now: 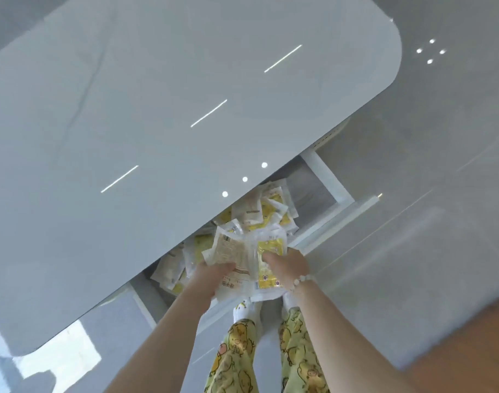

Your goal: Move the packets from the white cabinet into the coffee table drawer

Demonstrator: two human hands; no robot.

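Head view:
- Coffee table top (157,109): glossy grey-white, fills far and left of scene, ceiling lights mirrored in it.
- Drawer (324,180): white walls, pulled out from under table's near edge.
- Loose packets (266,212): white and yellow, heaped inside drawer.
- Left hand (211,275) and right hand (288,265): side by side above drawer's near part, fingers of both clamped on held bundle (239,249) of packets.
- Barcode and dark print on wrappers: too blurred to read.
- Bead bracelet (302,280): on right wrist.
- Chick-print trousers (237,353): nearest, below hands.
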